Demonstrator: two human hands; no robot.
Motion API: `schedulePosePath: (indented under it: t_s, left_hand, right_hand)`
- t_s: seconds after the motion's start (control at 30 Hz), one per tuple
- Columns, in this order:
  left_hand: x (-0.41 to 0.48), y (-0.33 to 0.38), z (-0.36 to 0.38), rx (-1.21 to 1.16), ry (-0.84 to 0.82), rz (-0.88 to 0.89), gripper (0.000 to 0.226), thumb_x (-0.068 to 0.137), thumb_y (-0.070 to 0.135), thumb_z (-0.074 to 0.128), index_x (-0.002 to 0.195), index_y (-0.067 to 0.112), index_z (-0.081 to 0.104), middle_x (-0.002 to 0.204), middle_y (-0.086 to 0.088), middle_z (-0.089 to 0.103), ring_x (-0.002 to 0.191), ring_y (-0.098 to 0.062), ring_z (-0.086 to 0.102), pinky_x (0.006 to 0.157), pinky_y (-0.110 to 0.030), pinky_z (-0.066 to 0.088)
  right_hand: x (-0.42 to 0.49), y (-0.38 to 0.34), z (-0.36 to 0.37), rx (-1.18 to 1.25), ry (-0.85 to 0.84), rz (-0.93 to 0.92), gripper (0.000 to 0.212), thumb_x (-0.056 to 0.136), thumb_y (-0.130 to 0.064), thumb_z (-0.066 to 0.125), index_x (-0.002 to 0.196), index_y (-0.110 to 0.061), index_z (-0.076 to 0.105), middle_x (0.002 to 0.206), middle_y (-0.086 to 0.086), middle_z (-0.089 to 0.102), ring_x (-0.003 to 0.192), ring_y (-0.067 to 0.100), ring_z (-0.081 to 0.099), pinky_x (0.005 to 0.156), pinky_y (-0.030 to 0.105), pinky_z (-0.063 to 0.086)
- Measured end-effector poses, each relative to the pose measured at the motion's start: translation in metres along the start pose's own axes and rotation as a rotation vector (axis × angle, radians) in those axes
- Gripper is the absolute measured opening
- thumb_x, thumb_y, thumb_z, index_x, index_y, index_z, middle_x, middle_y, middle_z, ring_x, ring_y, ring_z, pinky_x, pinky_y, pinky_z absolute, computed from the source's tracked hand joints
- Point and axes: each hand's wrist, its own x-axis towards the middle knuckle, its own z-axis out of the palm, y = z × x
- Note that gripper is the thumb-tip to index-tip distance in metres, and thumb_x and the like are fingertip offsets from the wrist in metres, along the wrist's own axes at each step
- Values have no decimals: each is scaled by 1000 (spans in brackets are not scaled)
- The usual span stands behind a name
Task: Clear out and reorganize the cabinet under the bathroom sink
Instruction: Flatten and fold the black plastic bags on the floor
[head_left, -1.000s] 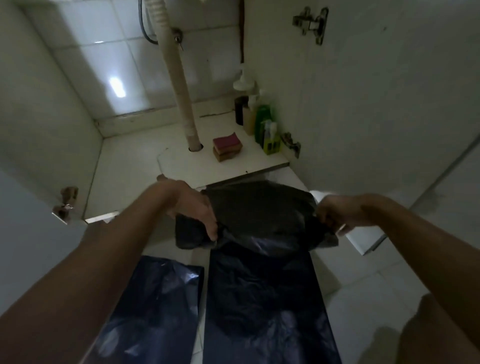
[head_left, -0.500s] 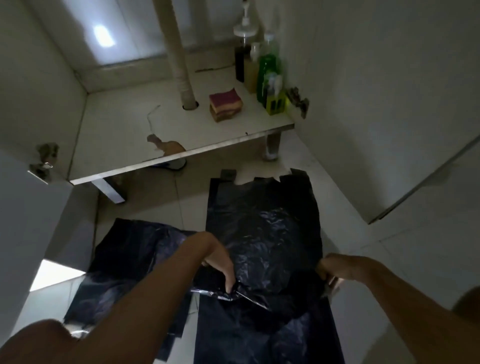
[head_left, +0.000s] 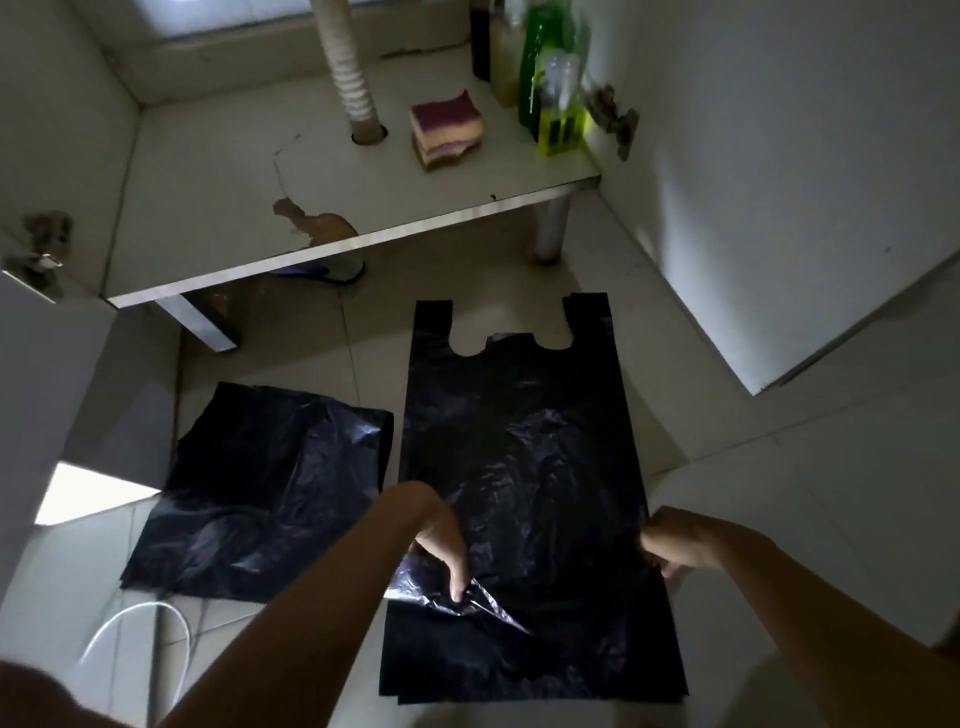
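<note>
Two grips, left hand (head_left: 437, 540) and right hand (head_left: 678, 543), pinch opposite edges of the black bag (head_left: 540, 441) on floor tile (head_left: 691, 415).

dim, shadowy, blurred bottles (head_left: 553, 78), wide-angle warp

Left hand (head_left: 436, 540), right hand (head_left: 675, 540): both bare. Left forearm (head_left: 311, 634), right forearm (head_left: 810, 597): bare from wrist to frame edge, slender, smooth. Light dim; nails, finer marks unreadable.
</note>
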Motion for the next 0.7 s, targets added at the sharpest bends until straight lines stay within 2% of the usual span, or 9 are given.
schedulePosePath:
  t_s: [0.07, 0.1, 0.17, 0.23, 0.33, 0.43, 0.5, 0.6, 0.7]
  left_hand:
    - [4, 2, 7, -44, -38, -6, 43, 87, 35, 71, 125, 18, 65, 134, -10, 58, 88, -12, 58, 67, -22, 45]
    - [4, 3, 10, -78, -79, -5, 39, 90, 34, 68, 127, 20, 64, 130, -3, 60, 91, -9, 57, 74, -23, 44]
    - [3, 4, 12, -118, -190, 26, 39, 94, 35, 63, 131, 23, 60, 121, 8, 63, 95, -4, 59, 89, -27, 39]
    - [2, 2, 3, -164, -165, 67, 46, 90, 42, 67, 132, 26, 61, 121, 8, 66, 100, -6, 63, 89, -29, 41]
    - [16, -8, -17, -224, 187, 154, 40, 88, 39, 71, 119, 14, 70, 109, -3, 71, 82, -7, 65, 72, -20, 52]
    - [41, -19, -28, -123, 744, 72, 42, 86, 46, 65, 117, 18, 67, 118, -6, 66, 103, -23, 63, 87, -32, 52]
    - [62, -20, -19, -107, 959, 62, 53, 87, 49, 59, 133, 23, 52, 135, -11, 51, 120, -31, 52, 97, -42, 47]
    - [89, -25, 3, 14, 951, -16, 73, 92, 60, 46, 153, 30, 21, 160, -10, 18, 145, -32, 22, 114, -58, 20]
    - [107, -31, 25, 35, 932, -98, 77, 93, 65, 36, 156, 33, 6, 164, -6, 4, 150, -31, 10, 113, -69, 5]
  right_hand:
    - [-1, 6, 0, -68, -13, -2, 23, 93, -20, 46, 75, -13, 59, 76, 6, 56, 72, 24, 57, 80, 39, 53]
    - [-2, 8, -1, -111, -17, 2, 32, 93, -24, 44, 73, -12, 66, 78, 5, 58, 76, 25, 56, 82, 39, 51]
    - [-3, 11, -4, -137, -14, 10, 43, 94, -26, 40, 76, -19, 78, 95, 3, 67, 90, 24, 62, 91, 36, 49]
    - [-3, 9, -9, -130, 45, 16, 37, 93, -28, 42, 88, -22, 78, 108, 5, 64, 98, 23, 61, 91, 35, 47]
    - [6, 1, -13, -174, 199, -74, 24, 86, -31, 50, 96, -23, 70, 114, 7, 65, 101, 25, 61, 92, 37, 50]
    - [22, -8, -2, -220, 403, -217, 35, 89, -37, 52, 123, -33, 54, 129, 1, 55, 114, 25, 55, 97, 40, 48]
    - [36, -11, 13, -310, 523, -309, 54, 91, -45, 50, 143, -39, 36, 147, -1, 39, 131, 26, 43, 105, 44, 41]
    - [57, -10, 36, -408, 536, -307, 70, 95, -52, 44, 155, -43, 9, 164, -2, 11, 150, 28, 15, 117, 56, 20]
    - [67, 0, 50, -476, 528, -277, 72, 97, -57, 37, 155, -44, -2, 167, -5, -4, 153, 28, -1, 117, 63, 6]
